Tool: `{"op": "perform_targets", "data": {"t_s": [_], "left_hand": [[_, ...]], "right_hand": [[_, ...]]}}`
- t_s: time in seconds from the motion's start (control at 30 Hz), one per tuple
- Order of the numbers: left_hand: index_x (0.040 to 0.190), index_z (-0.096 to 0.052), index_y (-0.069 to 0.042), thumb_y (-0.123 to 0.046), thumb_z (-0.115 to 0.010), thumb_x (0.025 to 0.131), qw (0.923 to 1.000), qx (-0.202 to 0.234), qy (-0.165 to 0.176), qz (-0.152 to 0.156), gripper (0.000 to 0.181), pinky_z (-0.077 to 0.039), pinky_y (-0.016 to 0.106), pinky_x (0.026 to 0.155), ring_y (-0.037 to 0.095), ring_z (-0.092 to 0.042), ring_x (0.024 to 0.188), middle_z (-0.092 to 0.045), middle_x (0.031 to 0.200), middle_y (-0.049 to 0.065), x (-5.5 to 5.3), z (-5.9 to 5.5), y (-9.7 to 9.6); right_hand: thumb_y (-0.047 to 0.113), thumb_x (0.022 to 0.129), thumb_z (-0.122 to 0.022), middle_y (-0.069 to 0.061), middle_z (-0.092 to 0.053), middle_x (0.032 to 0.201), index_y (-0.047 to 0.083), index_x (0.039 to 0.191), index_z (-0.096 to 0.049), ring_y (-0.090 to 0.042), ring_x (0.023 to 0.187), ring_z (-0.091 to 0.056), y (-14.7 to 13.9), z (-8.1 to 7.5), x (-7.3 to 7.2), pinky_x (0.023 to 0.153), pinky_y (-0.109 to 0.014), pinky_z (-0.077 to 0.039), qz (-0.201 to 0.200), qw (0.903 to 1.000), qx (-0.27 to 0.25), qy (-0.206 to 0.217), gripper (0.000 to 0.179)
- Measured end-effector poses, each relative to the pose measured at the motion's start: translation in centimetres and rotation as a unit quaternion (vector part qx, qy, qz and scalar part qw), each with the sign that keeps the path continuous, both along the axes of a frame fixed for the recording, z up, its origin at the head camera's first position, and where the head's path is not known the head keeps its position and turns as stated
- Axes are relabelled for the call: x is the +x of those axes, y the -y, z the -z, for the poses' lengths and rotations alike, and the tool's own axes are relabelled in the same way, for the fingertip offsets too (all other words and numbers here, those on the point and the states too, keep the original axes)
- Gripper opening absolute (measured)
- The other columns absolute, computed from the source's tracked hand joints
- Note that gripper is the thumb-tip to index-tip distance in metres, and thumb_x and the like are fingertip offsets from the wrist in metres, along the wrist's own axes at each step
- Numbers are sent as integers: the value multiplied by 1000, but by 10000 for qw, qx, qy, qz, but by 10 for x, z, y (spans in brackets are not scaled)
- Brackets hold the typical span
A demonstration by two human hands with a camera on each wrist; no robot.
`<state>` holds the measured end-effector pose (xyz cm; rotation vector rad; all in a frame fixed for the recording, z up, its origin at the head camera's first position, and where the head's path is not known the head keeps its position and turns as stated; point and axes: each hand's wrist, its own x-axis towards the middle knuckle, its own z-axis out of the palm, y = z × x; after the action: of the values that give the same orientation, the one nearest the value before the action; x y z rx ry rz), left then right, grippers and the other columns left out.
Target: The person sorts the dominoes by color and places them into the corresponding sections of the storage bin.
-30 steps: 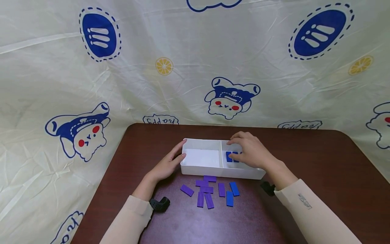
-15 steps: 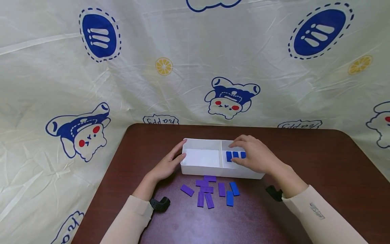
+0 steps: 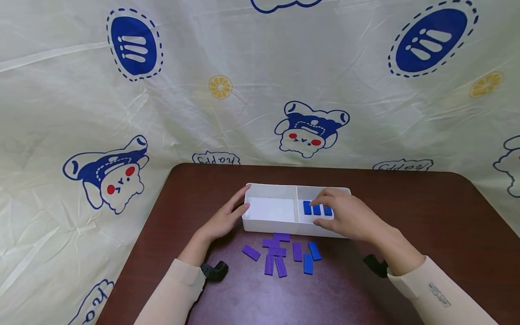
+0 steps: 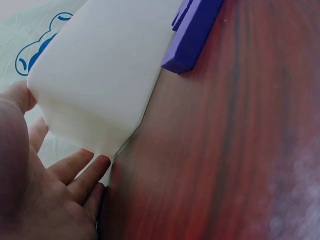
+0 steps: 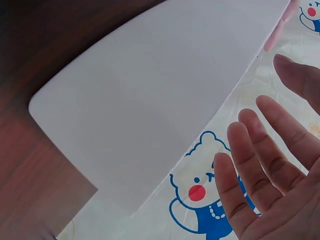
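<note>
A white two-compartment box point(image 3: 270, 225) stands on the table. My left hand point(image 3: 222, 220) rests against its left end; in the left wrist view the thumb is at the rim and the extended fingers point(image 4: 90, 177) touch the end wall. My right hand point(image 3: 349, 215) hovers over the right compartment, its fingers apart and holding nothing, as the right wrist view also shows. Below it, three blue rectangular blocks point(image 3: 307, 207) stand in a row inside that compartment, the rightmost partly behind the hand. The left compartment's white floor point(image 3: 270, 209) is bare.
In front of the box lie several purple blocks point(image 3: 280, 266), some touching or overlapping, and two blue blocks point(image 3: 308, 264) to their right. The brown table point(image 3: 260, 298) ends at a patterned white sheet point(image 3: 243, 122) behind it.
My right hand has drawn back to the right and slightly nearer, uncovering the three blue blocks in the compartment. My left hand has stayed at the box's left end. The head view has shifted slightly.
</note>
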<state>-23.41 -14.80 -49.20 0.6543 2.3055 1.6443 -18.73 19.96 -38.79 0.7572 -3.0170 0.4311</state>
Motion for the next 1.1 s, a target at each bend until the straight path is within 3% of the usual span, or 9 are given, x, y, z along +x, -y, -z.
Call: {"op": "perform_targets", "data": {"t_s": [0.27,0.47,0.83,1.1], "left_hand": [[166,-21,-33,-30,-47,112,10000,-16,-16,-4,61,-29,58,124,34,-31,156,-29,170,10,1,0,0],[166,-21,-34,-31,-47,112,10000,0,20,2,61,-29,58,124,34,-30,156,-27,171,9,1,-1,-1],[166,-20,-35,-31,-47,112,10000,-5,27,11,61,-29,57,124,33,-31,156,-27,171,8,0,-1,0],[166,-20,-36,-31,-47,112,10000,-12,31,33,61,-30,58,124,34,-31,156,-26,171,9,-1,0,1]], "right_hand": [[34,87,-84,-3,-71,113,14,119,-78,-20,99,-68,-1,1,9,83,-42,-61,-109,9999,-16,90,39],[34,87,-84,3,-71,104,16,115,-77,-15,89,-65,2,0,17,70,-28,-53,-247,9996,46,151,33],[38,86,-85,5,-70,102,16,112,-78,-11,87,-65,10,-1,31,70,-27,-53,-345,9986,168,354,35],[38,83,-87,8,-67,97,17,109,-78,-6,79,-56,15,6,39,66,-24,-47,-507,9977,248,362,35]]}}
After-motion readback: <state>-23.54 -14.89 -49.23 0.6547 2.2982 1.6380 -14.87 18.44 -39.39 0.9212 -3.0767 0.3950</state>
